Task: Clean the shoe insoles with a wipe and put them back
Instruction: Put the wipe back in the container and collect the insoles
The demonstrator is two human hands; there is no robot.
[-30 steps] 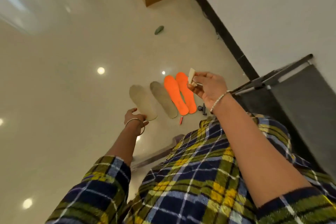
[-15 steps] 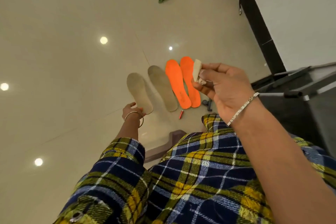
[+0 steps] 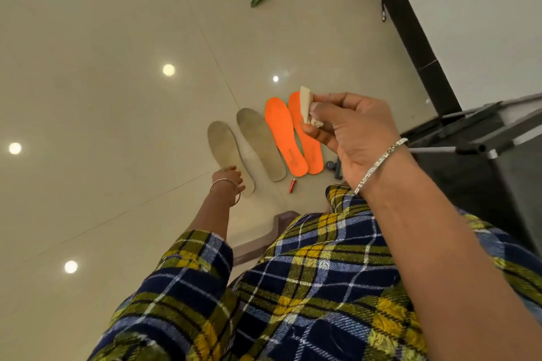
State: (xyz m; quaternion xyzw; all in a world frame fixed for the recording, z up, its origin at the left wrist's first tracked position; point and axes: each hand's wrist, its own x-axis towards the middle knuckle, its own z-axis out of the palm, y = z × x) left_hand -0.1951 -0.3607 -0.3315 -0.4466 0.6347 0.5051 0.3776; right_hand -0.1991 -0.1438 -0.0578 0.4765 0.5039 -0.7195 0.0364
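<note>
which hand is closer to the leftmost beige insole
Left. The left hand is at that beige insole's heel end, though contact is unclear. The right hand is raised off to the right, in front of the orange insoles, pinching a wipe.

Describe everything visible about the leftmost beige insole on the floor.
The leftmost beige insole is a flat, foot-shaped pad, seemingly fabric-topped, dull tan with a paler heel. It lies on the glossy tiled floor, toe away from the person, at the left end of a row of four. The left hand touches its edge near the heel; whether it grips is unclear.
</note>
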